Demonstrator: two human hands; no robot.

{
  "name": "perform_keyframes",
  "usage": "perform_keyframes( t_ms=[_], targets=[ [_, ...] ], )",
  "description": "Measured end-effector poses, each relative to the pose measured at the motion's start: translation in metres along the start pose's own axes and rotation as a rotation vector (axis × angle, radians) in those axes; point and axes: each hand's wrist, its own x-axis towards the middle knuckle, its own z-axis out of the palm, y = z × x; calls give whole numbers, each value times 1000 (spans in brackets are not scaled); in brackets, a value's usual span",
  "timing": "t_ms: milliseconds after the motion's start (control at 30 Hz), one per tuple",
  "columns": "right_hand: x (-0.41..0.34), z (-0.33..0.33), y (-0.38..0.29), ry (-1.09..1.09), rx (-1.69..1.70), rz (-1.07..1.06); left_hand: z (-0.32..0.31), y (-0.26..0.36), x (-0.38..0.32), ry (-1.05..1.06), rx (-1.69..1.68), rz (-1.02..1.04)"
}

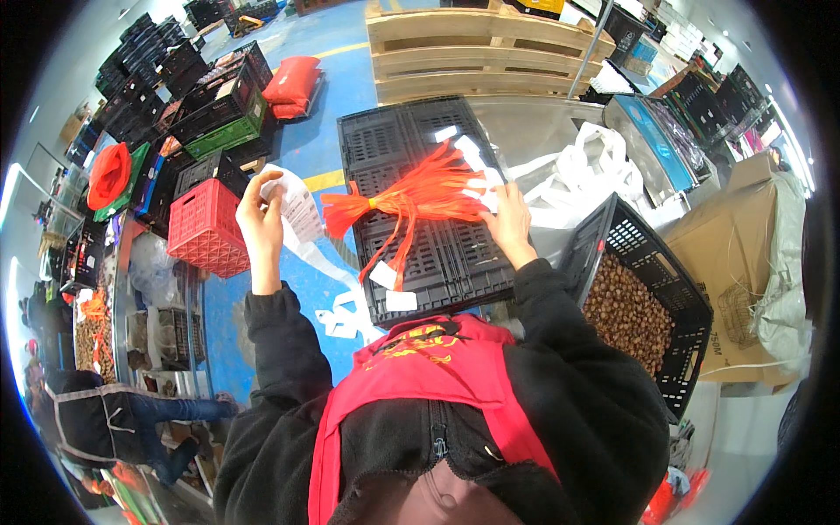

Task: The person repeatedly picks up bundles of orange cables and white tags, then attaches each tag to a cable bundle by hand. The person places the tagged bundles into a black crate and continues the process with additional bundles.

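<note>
My left hand (261, 213) is raised at the left with a strip of white printed labels (296, 209) between thumb and fingers. The strip trails down toward the floor. A bundle of orange mesh net bags (426, 193), tied with a yellow band (373, 203), lies across a black plastic crate surface (436, 259). White labels (474, 154) sit at its spread end. My right hand (510, 220) is at that end, its fingers touching the bags and a label; whether it grips them I cannot tell. Two loose orange strands hang toward me with white tags (400, 301) near their ends.
To the right, a tilted black crate (682, 328) holds many chestnut-like brown nuts (623, 308). White strips (584, 170) are heaped on a metal surface. A wooden pallet (485, 52) stands ahead. A red crate (209, 226) is at left; another person (118, 420) is lower left.
</note>
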Motion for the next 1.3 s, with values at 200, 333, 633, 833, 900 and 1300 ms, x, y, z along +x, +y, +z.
perform_keyframes(
  t_ms=[200, 333, 633, 833, 900, 1300],
  targets=[
    [-1, 4, 28, -4, -18, 71, 20, 64, -1, 26, -412, 53],
    [0, 4, 19, -10, -21, 216, 39, 86, -4, -112, -372, 28],
    [4, 14, 28, 34, -197, 100, -8, 148, -9, 229, -408, 266],
    [2, 0, 13, 149, 1, 63, -25, 142, -9, -55, -330, 68],
    [10, -9, -4, 191, 216, 120, -2, 112, -7, -221, -280, -74],
    [57, -32, -133, 120, 1039, 173, 63, 65, -22, -404, -170, -39]
  ],
)
